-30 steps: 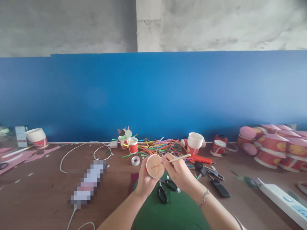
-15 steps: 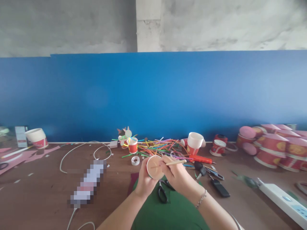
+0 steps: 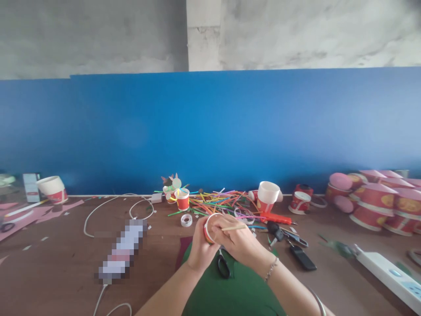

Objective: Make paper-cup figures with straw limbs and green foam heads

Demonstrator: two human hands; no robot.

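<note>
My left hand is wrapped round a red paper cup, its round end turned up towards me. Over that end, my right hand pinches a thin wooden stick. The stick's tip is hidden behind my fingers, so I cannot tell whether it pierces the cup. Below my hands, black-handled scissors lie on a green surface, partly covered by my right hand. A roll of white tape sits just left of the cup.
Beyond my hands lies a heap of coloured strips, with a white-and-red cup and a red-handled screwdriver beside it. Keys are at right. Further right are a power strip and stacked red cups. A blurred-out device lies left.
My right hand has shifted slightly left over the cup, covering more of its end. The cup has tilted, showing more of its red side, and the stick has moved left with my hand.
</note>
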